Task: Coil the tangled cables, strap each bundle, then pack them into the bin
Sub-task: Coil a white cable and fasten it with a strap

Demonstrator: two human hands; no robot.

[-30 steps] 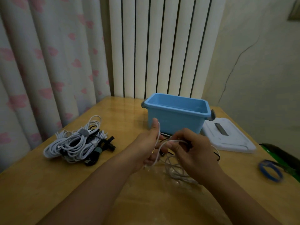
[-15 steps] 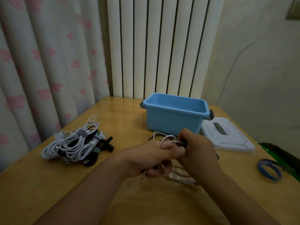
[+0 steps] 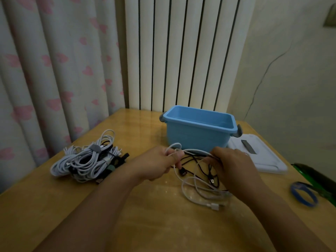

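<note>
- A wooden table (image 3: 145,215) fills the lower part of the head view, with a person's two bare forearms reaching forward over it.
- The left hand (image 3: 156,165) is curled round a loop of white cable (image 3: 192,151), pinching it between thumb and fingers.
- The right hand (image 3: 234,166) grips the same cable a little to the right, fingers curled over it; the cable runs taut between the two hands.
- Below the hands a loose tangle of white and black cables (image 3: 201,182) hangs down and lies on the table near its middle, with a white plug (image 3: 214,206) at its near end.
- A blue bin (image 3: 198,130), open at the top, stands just beyond the hands toward the far edge of the table.
- A white lid (image 3: 261,159) lies flat just beside the bin on its right.
- A pile of coiled cables (image 3: 87,159), mostly white with some black, sits near the left edge; a grey strap (image 3: 96,148) wraps one bundle.
- A blue ring-shaped band (image 3: 303,193) lies near the right edge.
- A curtain (image 3: 45,70) with pink shapes hangs behind the table.
</note>
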